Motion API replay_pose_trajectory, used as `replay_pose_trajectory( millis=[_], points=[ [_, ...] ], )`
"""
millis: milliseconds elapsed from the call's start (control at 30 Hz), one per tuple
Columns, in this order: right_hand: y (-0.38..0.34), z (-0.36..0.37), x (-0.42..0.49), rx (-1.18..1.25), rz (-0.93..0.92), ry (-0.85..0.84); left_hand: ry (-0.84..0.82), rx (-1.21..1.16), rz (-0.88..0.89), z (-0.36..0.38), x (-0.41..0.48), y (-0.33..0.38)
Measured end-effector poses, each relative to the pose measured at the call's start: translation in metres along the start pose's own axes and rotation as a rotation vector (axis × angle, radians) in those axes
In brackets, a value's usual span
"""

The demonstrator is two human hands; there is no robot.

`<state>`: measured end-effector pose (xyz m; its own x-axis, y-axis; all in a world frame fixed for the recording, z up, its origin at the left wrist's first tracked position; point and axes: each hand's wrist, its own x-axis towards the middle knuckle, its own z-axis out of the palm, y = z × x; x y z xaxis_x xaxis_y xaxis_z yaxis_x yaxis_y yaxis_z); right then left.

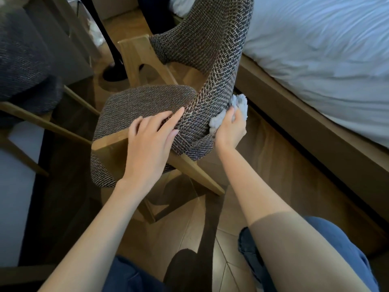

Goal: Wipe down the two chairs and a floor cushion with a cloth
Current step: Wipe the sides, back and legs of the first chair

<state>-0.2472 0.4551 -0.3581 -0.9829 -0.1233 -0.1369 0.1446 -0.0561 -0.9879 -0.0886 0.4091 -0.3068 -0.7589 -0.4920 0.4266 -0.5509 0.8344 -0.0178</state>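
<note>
A chair (147, 102) with grey-brown woven fabric and light wooden legs stands in the middle of the view. Its curved backrest (216, 66) rises on the right. My left hand (149, 142) rests on the seat's near edge where it meets the backrest, fingers straight and spread. My right hand (230, 128) grips a fluffy light-blue cloth (239, 104) and presses it against the outer side of the backrest's lower end. A second chair (25, 66) with darker fabric is blurred at the left edge. No floor cushion can be made out.
A bed with a white duvet (326, 60) and a wooden frame (305, 131) runs along the right, close to the chair's back. Herringbone wood floor (210, 224) lies below. Another person's dark leg and shoe (113, 70) stand beyond the chair. My knees in blue jeans (336, 245) are at the bottom.
</note>
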Motion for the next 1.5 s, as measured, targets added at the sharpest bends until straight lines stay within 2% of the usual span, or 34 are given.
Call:
replay_pose_trajectory(
  millis=[133,200,300,367,467,533,667,800,1000,1100,1200,1300,1333,1400,1467,1500],
  points=[
    [-0.027,0.007,-0.027,0.068,-0.112,0.09,0.042,-0.008,-0.067,-0.001,-0.022,-0.015],
    [-0.023,0.01,-0.049,0.121,-0.157,0.058,0.079,-0.018,-0.081,0.0,-0.027,-0.021],
    [0.012,0.013,-0.08,0.063,-0.219,-0.045,0.114,-0.024,-0.073,0.003,-0.031,-0.028],
    [0.044,0.013,-0.094,-0.011,-0.182,-0.116,0.119,-0.015,-0.051,0.005,-0.034,-0.03],
    [0.089,0.01,-0.105,-0.18,0.068,-0.257,0.116,0.002,-0.022,0.007,-0.041,-0.034],
    [0.093,0.014,-0.107,-0.147,0.107,-0.192,0.116,0.017,0.0,0.008,-0.045,-0.037],
    [0.069,0.038,-0.11,0.037,0.006,0.025,0.135,0.013,0.019,0.008,-0.048,-0.041],
    [0.092,0.033,-0.121,-0.05,-0.07,-0.087,0.149,0.046,0.009,0.012,-0.048,-0.034],
    [0.133,0.017,-0.1,-0.192,0.027,-0.162,0.125,0.189,0.05,0.023,-0.052,-0.036],
    [0.12,0.025,-0.113,-0.105,-0.068,-0.12,0.086,0.228,0.065,0.03,-0.056,-0.035],
    [0.103,0.037,-0.129,0.104,-0.175,-0.159,0.048,0.236,0.131,0.038,-0.058,-0.033],
    [0.103,0.037,-0.124,0.378,-0.047,-0.258,-0.028,0.23,0.235,0.047,-0.064,-0.03],
    [0.109,0.033,-0.119,0.507,0.057,-0.26,-0.055,0.227,0.267,0.05,-0.066,-0.03],
    [0.125,0.026,-0.11,0.588,0.286,-0.213,-0.096,0.213,0.31,0.053,-0.07,-0.03],
    [0.142,0.019,-0.101,0.385,0.424,-0.137,-0.142,0.185,0.321,0.055,-0.073,-0.032],
    [0.149,0.017,-0.097,0.202,0.404,-0.148,-0.163,0.178,0.325,0.056,-0.075,-0.033]
  ],
)
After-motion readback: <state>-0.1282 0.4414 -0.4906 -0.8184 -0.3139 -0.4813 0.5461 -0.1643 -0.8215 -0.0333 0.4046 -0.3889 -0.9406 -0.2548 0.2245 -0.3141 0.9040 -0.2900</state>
